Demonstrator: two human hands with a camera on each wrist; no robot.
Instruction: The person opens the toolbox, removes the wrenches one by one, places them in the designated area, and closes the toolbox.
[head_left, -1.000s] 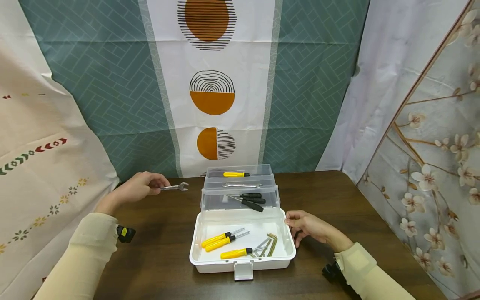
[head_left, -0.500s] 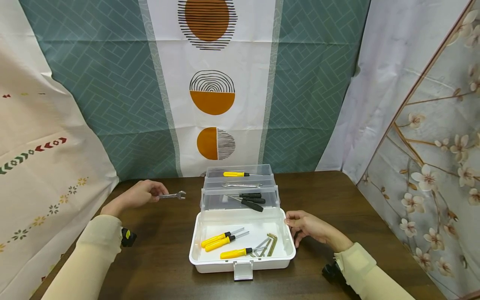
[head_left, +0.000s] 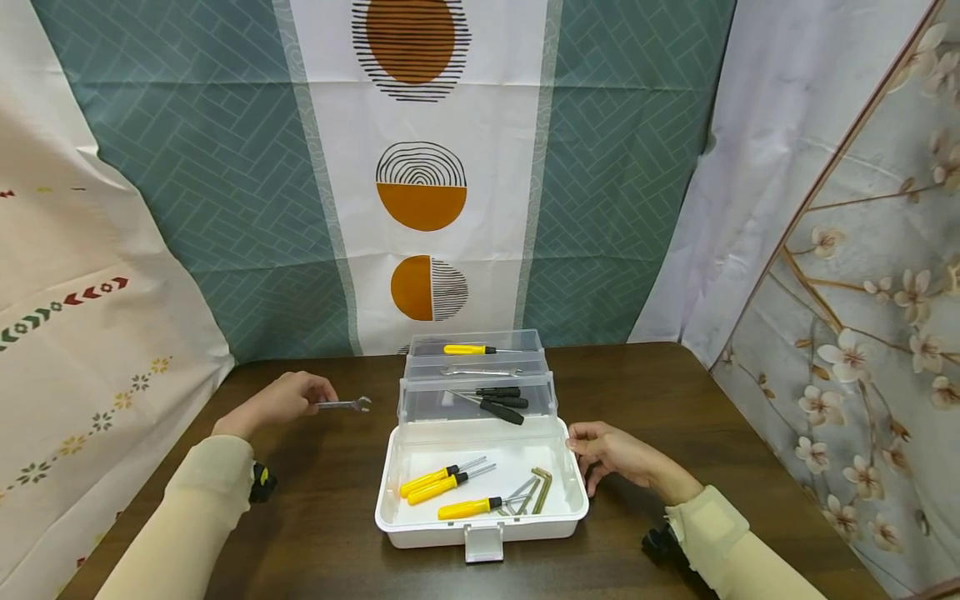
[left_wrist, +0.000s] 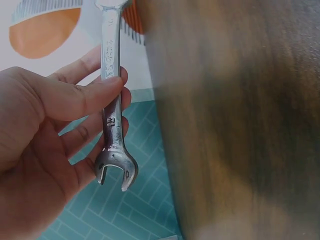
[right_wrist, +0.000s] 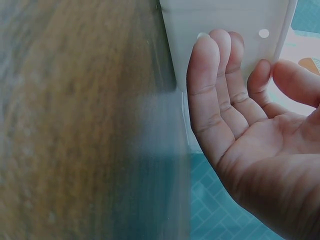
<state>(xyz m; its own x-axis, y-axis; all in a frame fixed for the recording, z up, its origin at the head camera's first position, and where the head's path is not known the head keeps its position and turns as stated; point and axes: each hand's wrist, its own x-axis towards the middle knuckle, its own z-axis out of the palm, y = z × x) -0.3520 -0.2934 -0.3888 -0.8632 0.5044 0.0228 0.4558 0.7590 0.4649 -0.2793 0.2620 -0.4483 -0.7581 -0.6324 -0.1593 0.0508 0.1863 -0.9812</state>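
Note:
Above the left part of the table, my left hand (head_left: 292, 398) pinches a silver wrench (left_wrist: 113, 107) between thumb and fingers. Its open end points right in the head view. A white toolbox (head_left: 384, 500) stands unfolded in the middle. My right hand (head_left: 618, 454) holds the box's right rim with thumb and index finger, the other fingers lying along the outer wall. Inside the box lie yellow screwdrivers (head_left: 465, 509) and several hex keys (head_left: 542, 492). Its clear trays (head_left: 420, 400) hold another yellow screwdriver (head_left: 467, 350), a second wrench (head_left: 480, 372) and black-handled screwdrivers (head_left: 501, 410).
The dark wooden table (head_left: 315, 517) extends on both sides of the toolbox. A latch (head_left: 483, 543) hangs open at the box's front. Patterned curtains (head_left: 210, 208) close off the back and sides.
My left hand has come down and slightly nearer with the wrench, toward the tabletop. The right hand stays at the box's rim.

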